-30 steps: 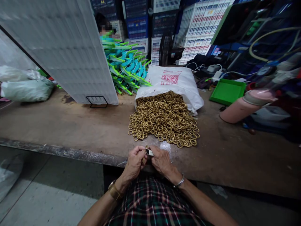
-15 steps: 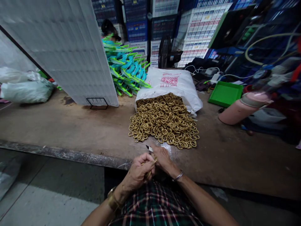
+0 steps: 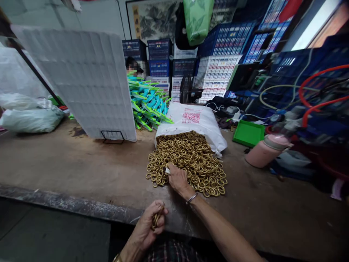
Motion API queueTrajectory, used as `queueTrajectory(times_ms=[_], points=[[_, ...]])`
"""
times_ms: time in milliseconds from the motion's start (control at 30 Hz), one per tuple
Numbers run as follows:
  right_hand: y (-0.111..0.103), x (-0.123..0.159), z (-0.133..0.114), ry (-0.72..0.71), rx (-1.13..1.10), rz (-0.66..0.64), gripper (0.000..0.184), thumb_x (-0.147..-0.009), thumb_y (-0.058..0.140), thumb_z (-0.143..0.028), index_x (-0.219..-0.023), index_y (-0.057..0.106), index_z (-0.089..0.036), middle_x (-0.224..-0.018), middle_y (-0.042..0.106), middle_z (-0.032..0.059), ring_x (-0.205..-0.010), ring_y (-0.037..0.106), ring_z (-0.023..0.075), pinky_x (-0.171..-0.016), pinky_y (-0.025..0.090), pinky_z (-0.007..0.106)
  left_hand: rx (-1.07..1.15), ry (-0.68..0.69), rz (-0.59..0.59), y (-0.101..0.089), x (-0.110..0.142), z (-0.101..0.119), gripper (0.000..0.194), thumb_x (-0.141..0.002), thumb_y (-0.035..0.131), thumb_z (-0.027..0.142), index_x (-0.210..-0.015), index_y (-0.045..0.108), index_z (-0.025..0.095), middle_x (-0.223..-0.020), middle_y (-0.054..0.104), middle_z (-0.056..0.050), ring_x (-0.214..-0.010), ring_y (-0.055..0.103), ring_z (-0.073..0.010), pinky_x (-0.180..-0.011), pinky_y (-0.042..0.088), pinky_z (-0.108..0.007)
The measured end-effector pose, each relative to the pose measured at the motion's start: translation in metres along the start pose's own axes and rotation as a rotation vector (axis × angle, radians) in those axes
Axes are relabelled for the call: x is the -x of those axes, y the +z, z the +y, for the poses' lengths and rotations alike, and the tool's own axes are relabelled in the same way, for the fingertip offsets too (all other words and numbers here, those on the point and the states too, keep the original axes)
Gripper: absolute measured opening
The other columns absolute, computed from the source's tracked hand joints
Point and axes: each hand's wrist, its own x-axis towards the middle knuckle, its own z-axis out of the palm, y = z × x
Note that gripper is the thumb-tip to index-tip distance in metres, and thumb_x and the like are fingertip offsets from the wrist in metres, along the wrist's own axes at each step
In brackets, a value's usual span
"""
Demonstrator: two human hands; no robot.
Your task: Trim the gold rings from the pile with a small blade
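Observation:
My left hand (image 3: pixel 152 222) is closed around several gold rings (image 3: pixel 156 219), near the front edge of the table. Reaching forward, my right hand (image 3: pixel 178 179) is at the near left part of a heap of gold rings (image 3: pixel 191 154). A small white tool (image 3: pixel 167 170) pokes out from between its thumb and fingers; its dark pointed tip showed a moment ago. Whether this hand also grips a ring is hidden. The heap spills from the mouth of a white sack (image 3: pixel 196 112) with red print, lying on its side.
A tall white panel (image 3: pixel 95 83) stands on the wooden table (image 3: pixel 68 163) at left. Behind the sack are green and turquoise pieces (image 3: pixel 148 100) and a person. To the right are a green tray (image 3: pixel 248 133) and a pink bottle (image 3: pixel 263 152). Stacked crates (image 3: pixel 218 69) fill the back.
My right hand has left my left hand and moved forward to the heap with the small white tool. My left hand stays low, closed on rings. The view has tilted upward.

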Motion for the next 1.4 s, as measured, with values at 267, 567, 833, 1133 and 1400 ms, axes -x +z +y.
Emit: queueTrajectory(times_ms=[267, 567, 833, 1133, 1400], points=[[0.01, 0.009, 0.015, -0.073, -0.111, 0.042, 0.021, -0.082, 0.04, -0.013, -0.096, 0.053, -0.02, -0.083, 0.065, 0.0039, -0.07, 0.058, 0.0147, -0.058, 0.027, 0.024, 0.211, -0.135, 0.025, -0.003, -0.01, 0.002, 0.02, -0.069, 0.068, 0.023, -0.075, 0.052, 0.012, -0.066, 0.058, -0.003, -0.039, 0.031, -0.0001, -0.033, 0.015, -0.011], [-0.004, 0.04, 0.031, -0.026, -0.725, -0.14, 0.019, -0.085, 0.037, -0.029, -0.073, 0.049, -0.019, -0.063, 0.053, -0.0018, -0.059, 0.047, 0.0108, -0.057, 0.033, 0.021, -0.098, 0.081, 0.105, 0.013, -0.018, 0.013, 0.031, -0.062, 0.071, 0.029, -0.072, 0.045, 0.016, -0.061, 0.053, 0.004, -0.038, 0.036, -0.0013, -0.033, 0.016, -0.012], [-0.019, 0.074, 0.022, 0.086, -1.214, -0.547, 0.019, -0.078, 0.046, -0.036, -0.069, 0.045, -0.019, -0.055, 0.045, -0.0066, -0.042, 0.031, 0.0053, -0.04, 0.023, 0.018, -0.533, 0.282, 0.169, 0.025, -0.023, 0.011, 0.041, -0.068, 0.062, 0.035, -0.102, 0.052, 0.015, -0.052, 0.048, 0.008, -0.033, 0.029, -0.002, -0.033, 0.018, -0.016], [-0.005, 0.082, 0.02, 0.202, -1.241, -0.563, 0.027, -0.078, 0.049, -0.042, -0.067, 0.046, -0.018, -0.053, 0.044, -0.0069, -0.039, 0.031, 0.0036, -0.036, 0.022, 0.015, -0.575, 0.226, 0.069, 0.022, -0.021, 0.001, 0.027, -0.07, 0.062, 0.04, -0.077, 0.053, 0.016, -0.048, 0.043, 0.008, -0.034, 0.027, -0.0022, -0.034, 0.017, -0.017], [0.007, 0.082, 0.015, 0.25, -1.151, -0.418, 0.025, -0.079, 0.046, -0.04, -0.066, 0.045, -0.019, -0.051, 0.044, -0.0068, -0.039, 0.032, 0.005, -0.038, 0.025, 0.018, -0.52, 0.135, 0.095, 0.022, -0.015, 0.0, 0.026, -0.068, 0.063, 0.038, -0.072, 0.049, 0.017, -0.057, 0.051, 0.005, -0.036, 0.032, -0.0016, -0.034, 0.018, -0.016]])
